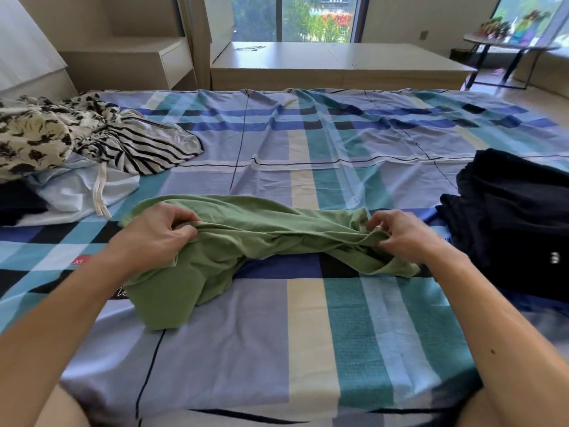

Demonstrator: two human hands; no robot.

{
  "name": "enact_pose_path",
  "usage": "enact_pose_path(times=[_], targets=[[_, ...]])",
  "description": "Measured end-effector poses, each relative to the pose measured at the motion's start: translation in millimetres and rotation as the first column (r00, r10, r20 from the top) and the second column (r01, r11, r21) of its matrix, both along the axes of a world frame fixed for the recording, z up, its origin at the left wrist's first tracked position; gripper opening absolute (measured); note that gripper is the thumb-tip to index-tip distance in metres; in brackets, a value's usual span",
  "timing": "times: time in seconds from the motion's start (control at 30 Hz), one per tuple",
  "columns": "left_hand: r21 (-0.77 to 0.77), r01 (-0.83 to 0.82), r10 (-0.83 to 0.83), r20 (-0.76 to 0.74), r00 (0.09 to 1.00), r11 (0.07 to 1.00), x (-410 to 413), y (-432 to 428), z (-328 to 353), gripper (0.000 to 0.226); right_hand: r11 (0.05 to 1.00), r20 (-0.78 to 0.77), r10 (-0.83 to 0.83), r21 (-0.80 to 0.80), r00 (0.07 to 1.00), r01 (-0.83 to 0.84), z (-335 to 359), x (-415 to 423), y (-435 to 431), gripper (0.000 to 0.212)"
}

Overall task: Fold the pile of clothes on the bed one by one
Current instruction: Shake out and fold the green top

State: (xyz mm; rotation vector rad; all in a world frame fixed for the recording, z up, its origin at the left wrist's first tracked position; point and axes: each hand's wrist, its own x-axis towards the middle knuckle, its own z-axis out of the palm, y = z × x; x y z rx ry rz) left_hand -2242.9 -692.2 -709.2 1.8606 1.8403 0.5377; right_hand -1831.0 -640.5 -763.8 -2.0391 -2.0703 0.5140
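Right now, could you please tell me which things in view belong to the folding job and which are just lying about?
Job: green garment, being folded; floral garment; striped garment; white garment; black clothes; bed.
Lying about: low cabinet; round table; drawer unit.

The scene is shown in one wide-angle view, worn at head height over the near edge of the bed (255, 349). It is aimed forward and down across the bed towards its far edge, so the window (320, 18) beyond is caught along the top. The left hand (157, 231) and right hand (406, 234) are seen close, from above and behind, with the forearms entering from the bottom corners.
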Motion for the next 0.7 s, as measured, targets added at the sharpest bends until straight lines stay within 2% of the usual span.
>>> enact_pose_path(times=[0.13, 0.17, 0.23, 0.3, 0.37, 0.4, 0.47, 0.53, 0.57, 0.63, 0.7], targets=[[0.194, -0.009, 0.052, -0.217, 0.975, 0.981, -2, 0, -6, 0.008, 0.985, 0.147, -0.088, -0.131, 0.985, 0.108, -2, 10, -4, 0.037], [0.178, -0.004, 0.053, -0.271, 0.961, 0.984, -5, 0, -7, 0.007, 0.979, 0.159, -0.144, -0.121, 0.977, 0.164, -3, 13, -5, 0.035], [0.021, -0.001, 0.009, -0.371, 0.929, 1.000, -13, -2, -8, 0.011, 0.952, 0.148, -0.291, -0.053, 0.945, 0.301, -5, 18, -5, 0.028], [-0.171, -0.011, -0.066, -0.438, 0.897, 0.985, -22, -10, -12, 0.011, 0.919, 0.060, -0.394, 0.034, 0.917, 0.392, -6, 22, -4, 0.023], [-0.273, -0.041, -0.106, -0.503, 0.858, 0.961, -34, -16, -16, 0.007, 0.897, -0.161, -0.425, 0.056, 0.891, 0.438, -7, 23, -1, 0.023], [-0.279, -0.055, -0.101, -0.514, 0.852, 0.959, -40, -17, -17, 0.010, 0.888, -0.311, -0.430, 0.025, 0.848, 0.460, -7, 22, 0, 0.025], [-0.240, -0.061, -0.050, -0.429, 0.902, 0.969, -51, -14, -13, 0.020, 0.868, -0.572, -0.458, -0.122, 0.681, 0.482, -1, 15, 3, 0.026], [-0.151, -0.046, 0.022, -0.155, 0.988, 0.988, -54, -6, 0, 0.028, 0.861, -0.736, -0.483, -0.302, 0.475, 0.409, 14, 8, 5, 0.026], [-0.093, -0.042, 0.043, 0.006, 0.999, 0.995, -54, 1, 8, 0.030, 0.864, -0.776, -0.486, -0.357, 0.402, 0.355, 23, 4, 5, 0.026], [0.042, -0.048, 0.039, 0.199, 0.979, 0.998, -51, 18, 35, 0.026, 0.890, -0.810, -0.450, -0.376, 0.375, 0.256, 50, -6, 10, 0.023], [0.182, -0.048, 0.002, 0.244, 0.970, 0.982, -44, 38, 71, 0.014, 0.914, -0.813, -0.401, -0.323, 0.423, 0.246, 86, -14, 21, 0.020]])
